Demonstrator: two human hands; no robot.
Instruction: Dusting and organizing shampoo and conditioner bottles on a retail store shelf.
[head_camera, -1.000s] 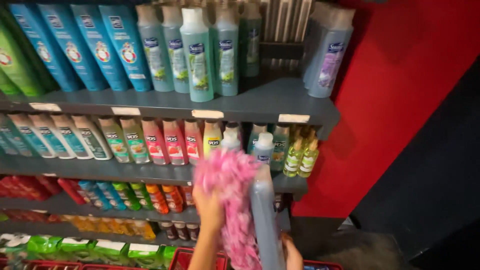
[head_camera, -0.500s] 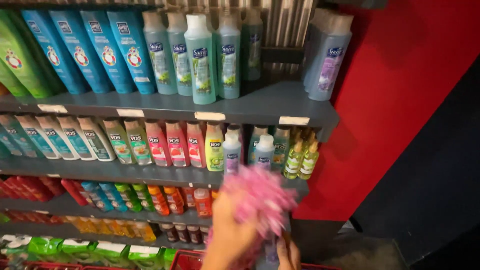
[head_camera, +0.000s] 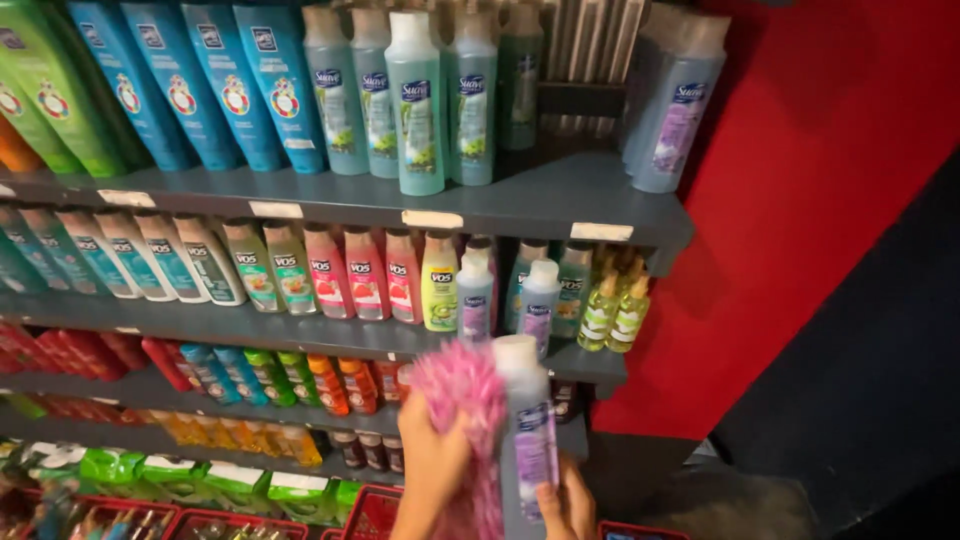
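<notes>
Far left, top shelf (head_camera: 330, 195): green and blue bottles in row. Mid shelf below: pastel bottles (head_camera: 330, 270) side by side. Bottom centre: left hand (head_camera: 432, 470) closed round pink fluffy duster (head_camera: 465, 400), raised before lower shelf. Just right, touching duster: pale bottle with purple label (head_camera: 530, 430), upright, gripped low by right hand (head_camera: 565, 500), fingers wrapped on base. Far right: red wall (head_camera: 800, 200).

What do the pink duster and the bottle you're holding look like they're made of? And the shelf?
Pink duster: soft, fluffy strands, probably synthetic fibre; matte and fuzzy at the edges. Bottle in the right hand: smooth pale plastic, apparently translucent, with a white cap and glossy label. Shelf: flat dark grey board, matte painted; wood or metal, can't tell.
</notes>
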